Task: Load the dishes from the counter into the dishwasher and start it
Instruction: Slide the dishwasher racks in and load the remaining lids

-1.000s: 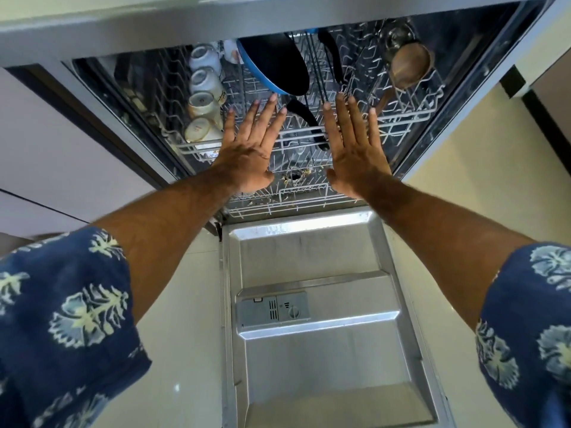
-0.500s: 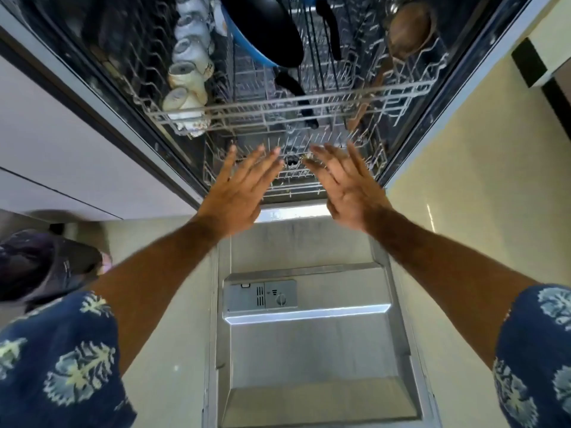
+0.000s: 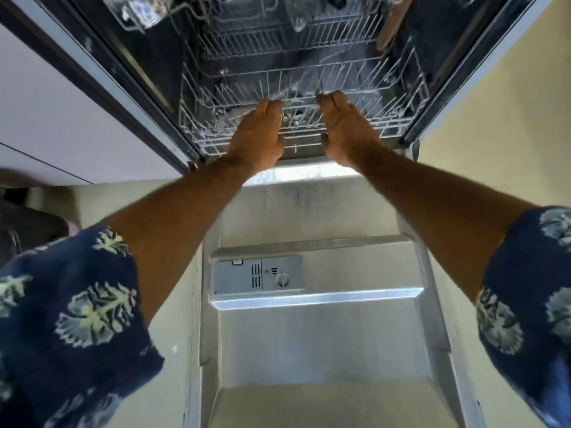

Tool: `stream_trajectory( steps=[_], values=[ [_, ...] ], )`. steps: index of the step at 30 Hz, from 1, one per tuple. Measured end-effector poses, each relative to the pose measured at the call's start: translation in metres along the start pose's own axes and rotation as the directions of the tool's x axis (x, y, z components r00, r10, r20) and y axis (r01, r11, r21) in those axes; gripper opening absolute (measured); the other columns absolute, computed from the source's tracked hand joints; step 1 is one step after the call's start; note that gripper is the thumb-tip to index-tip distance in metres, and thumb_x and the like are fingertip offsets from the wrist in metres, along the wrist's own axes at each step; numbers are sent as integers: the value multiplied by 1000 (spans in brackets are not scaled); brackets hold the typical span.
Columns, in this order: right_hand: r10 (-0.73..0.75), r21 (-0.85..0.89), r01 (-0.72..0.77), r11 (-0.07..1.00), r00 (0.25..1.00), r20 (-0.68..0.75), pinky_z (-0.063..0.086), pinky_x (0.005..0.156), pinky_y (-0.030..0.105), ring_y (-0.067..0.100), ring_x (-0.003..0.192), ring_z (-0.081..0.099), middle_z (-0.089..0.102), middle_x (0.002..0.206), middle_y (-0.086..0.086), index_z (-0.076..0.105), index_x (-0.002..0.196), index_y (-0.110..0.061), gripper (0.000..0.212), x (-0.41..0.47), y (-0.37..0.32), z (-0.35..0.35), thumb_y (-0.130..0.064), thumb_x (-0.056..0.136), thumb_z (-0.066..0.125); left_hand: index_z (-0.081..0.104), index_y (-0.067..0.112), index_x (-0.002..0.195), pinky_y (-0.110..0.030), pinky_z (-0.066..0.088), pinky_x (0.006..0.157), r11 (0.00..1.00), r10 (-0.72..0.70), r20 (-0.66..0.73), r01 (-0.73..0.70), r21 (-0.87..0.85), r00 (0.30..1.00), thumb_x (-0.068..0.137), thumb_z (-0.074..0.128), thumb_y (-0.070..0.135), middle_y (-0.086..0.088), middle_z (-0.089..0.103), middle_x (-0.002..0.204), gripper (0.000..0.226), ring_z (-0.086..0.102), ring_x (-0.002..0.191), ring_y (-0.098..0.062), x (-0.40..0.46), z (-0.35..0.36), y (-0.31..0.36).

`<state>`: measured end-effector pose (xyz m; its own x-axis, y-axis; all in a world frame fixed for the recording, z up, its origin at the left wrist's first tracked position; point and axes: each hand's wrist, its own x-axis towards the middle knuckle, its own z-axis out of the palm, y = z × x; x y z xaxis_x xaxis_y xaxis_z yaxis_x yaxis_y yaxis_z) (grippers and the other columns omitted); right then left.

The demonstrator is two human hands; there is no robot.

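Left hand [image 3: 258, 137] and right hand [image 3: 346, 131], fingers curled, both grip the near rail of the lower rack [image 3: 401, 97] inside the dishwasher [image 3: 148, 72], door [image 3: 318, 344] dropped open over pale floor [image 3: 482, 112].

— What is the person wearing?
— A short-sleeved shirt, dark navy, printed with pale cream and grey-blue leafy sprigs. The left sleeve [image 3: 71, 319] and right sleeve [image 3: 531, 291] end above the elbows; both forearms are bare.
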<state>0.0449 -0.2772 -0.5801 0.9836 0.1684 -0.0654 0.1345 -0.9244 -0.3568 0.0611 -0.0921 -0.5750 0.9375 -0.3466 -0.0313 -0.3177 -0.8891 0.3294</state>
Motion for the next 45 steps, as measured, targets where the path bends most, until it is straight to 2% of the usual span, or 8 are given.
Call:
stream_trajectory(
  steps=[2, 4, 9, 15, 21, 32, 40, 45],
  values=[
    [-31, 10, 32, 999, 995, -93, 47, 101, 43, 36, 120, 54, 42, 144, 14, 43, 144, -9, 51, -10, -1, -2, -4, 94, 54, 51, 8, 135, -37, 45, 96, 999, 13, -44, -14, -30, 999, 94, 58, 8, -15, 53, 135, 41, 57, 119, -32, -9, -1, 2],
    [-56, -5, 55, 998, 994, -90, 50, 95, 41, 34, 113, 59, 54, 133, 15, 56, 133, -10, 33, -24, -3, -8, -12, 101, 46, 58, 9, 126, -34, 45, 89, 997, -1, -33, -1, -74, 999, 97, 54, 7, -15, 62, 124, 29, 61, 111, -30, -25, -5, 7],
    [-34, -77, 44, 996, 991, 128, 51, 93, 39, 31, 111, 62, 61, 126, 16, 61, 127, -11, 33, -74, -17, -22, -8, 100, 43, 65, 11, 107, -41, 53, 87, 993, -48, 115, 60, -106, 992, 101, 50, 14, -11, 69, 107, 17, 64, 98, -27, -77, -19, 27],
    [-8, 42, -5, 999, 959, 282, 52, 88, 41, 31, 105, 63, 64, 115, 12, 64, 115, -15, 24, -164, -34, -24, -9, 94, 55, 61, 18, 94, -36, 53, 75, 992, -56, 276, 84, -91, 959, 100, 54, 21, -6, 66, 89, 10, 63, 83, -25, -159, -22, 54],
    [68, 81, -106, 991, 922, 382, 52, 84, 40, 30, 100, 63, 62, 111, 10, 63, 113, -18, 23, -249, -52, -17, -9, 96, 51, 69, 13, 99, -42, 52, 84, 973, -141, 431, 206, -107, 891, 98, 55, 20, -11, 70, 100, 15, 64, 95, -32, -236, -18, 78],
    [111, 26, -151, 988, 820, 562, 45, 71, 29, 26, 94, 64, 61, 108, 8, 62, 115, -18, 24, -360, -81, -12, -8, 97, 50, 70, 18, 106, -40, 53, 88, 935, -177, 585, 321, -151, 791, 100, 54, 21, -3, 70, 105, 17, 65, 98, -22, -347, -24, 114],
    [152, 36, -215, 976, 790, 594, 52, 79, 32, 23, 93, 61, 62, 108, 7, 62, 113, -17, 18, -382, -85, -11, -12, 100, 51, 66, 14, 111, -40, 54, 87, 941, -156, 622, 307, -143, 767, 102, 50, 16, -7, 68, 105, 19, 64, 95, -24, -371, -20, 122],
    [131, 10, -186, 982, 729, 672, 53, 89, 38, 25, 103, 60, 62, 116, 11, 60, 118, -13, 20, -371, -84, -14, -11, 100, 52, 63, 14, 112, -41, 54, 87, 960, -119, 662, 255, -112, 740, 102, 48, 16, -7, 66, 106, 18, 62, 95, -24, -366, -20, 120]
  ],
)
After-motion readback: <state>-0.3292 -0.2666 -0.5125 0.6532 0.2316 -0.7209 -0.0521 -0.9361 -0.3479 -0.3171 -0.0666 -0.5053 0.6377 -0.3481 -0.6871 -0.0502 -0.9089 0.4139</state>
